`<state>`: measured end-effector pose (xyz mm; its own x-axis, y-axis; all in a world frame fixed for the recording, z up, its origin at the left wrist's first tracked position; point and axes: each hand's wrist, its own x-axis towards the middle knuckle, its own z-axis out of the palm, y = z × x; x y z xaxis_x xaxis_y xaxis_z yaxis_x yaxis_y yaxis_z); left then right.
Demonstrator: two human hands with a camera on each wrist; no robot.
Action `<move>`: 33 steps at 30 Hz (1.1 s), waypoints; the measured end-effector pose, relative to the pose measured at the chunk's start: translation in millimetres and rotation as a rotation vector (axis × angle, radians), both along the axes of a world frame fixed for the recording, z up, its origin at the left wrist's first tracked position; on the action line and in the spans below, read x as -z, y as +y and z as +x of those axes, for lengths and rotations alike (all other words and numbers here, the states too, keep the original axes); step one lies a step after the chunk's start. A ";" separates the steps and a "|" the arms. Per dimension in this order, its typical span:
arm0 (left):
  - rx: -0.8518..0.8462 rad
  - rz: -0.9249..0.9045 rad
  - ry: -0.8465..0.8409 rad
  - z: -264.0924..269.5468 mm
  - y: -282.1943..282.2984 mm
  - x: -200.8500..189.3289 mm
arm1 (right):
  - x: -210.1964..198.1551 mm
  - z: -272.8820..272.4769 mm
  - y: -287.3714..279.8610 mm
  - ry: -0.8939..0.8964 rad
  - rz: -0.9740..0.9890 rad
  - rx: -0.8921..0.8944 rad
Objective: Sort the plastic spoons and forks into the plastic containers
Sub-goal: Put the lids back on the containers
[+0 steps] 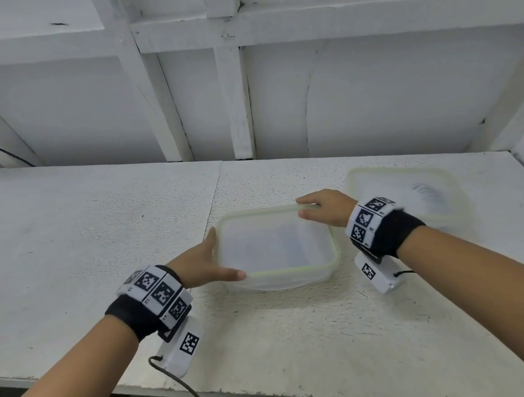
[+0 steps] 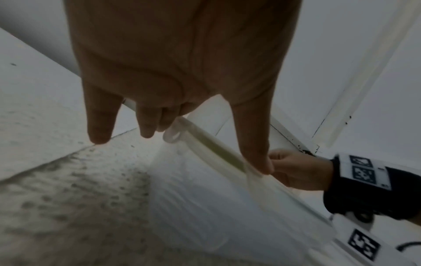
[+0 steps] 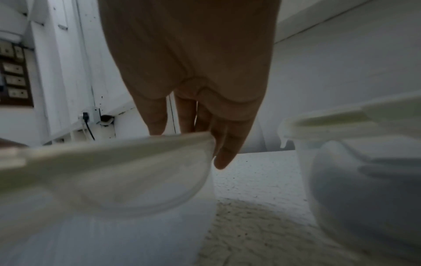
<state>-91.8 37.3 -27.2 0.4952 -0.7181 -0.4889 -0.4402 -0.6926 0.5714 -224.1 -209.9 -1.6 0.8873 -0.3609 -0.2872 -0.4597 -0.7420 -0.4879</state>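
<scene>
Right now I have both hands on the near container (image 1: 276, 249), a see-through plastic box with a pale green rim. My left hand (image 1: 203, 263) is on its left side. The thumb lies along the near left corner of the rim, and the other fingers (image 2: 100, 115) reach down the outer wall and look quite straight. My right hand (image 1: 327, 207) is at the far right corner. Its fingers (image 3: 223, 144) curl over the rim there, so I think this hand is holding on.

The box sits on the white bench (image 1: 96, 249), close to the middle. A second container (image 1: 416, 190) sits just behind my right wrist, near the right end of the bench. It has the same green rim. I can see something pale and ridged inside it, but I cannot tell what it is.

I see no spoons or forks anywhere. The near box looks empty to me. So I think the sorting has not really started, and I am only putting the boxes in place. All the picking and dropping is left to do.

On my left the bench has lots of open room. The two boxes are close, with only a small gap between them. The front edge of the bench is not far from the near box, and a wall stands at the right end.
</scene>
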 end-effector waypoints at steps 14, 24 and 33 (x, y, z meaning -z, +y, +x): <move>-0.536 -0.273 -0.156 -12.5 -74.1 -15.9 | 18.1 -70.9 20.1 -0.104 0.090 0.328; -0.552 -0.255 0.049 -28.8 -58.2 -5.8 | 13.8 -42.9 20.9 -0.172 0.119 0.361; -0.695 -0.345 0.168 -37.4 -63.8 -0.6 | 22.5 -40.5 18.8 -0.258 0.259 0.480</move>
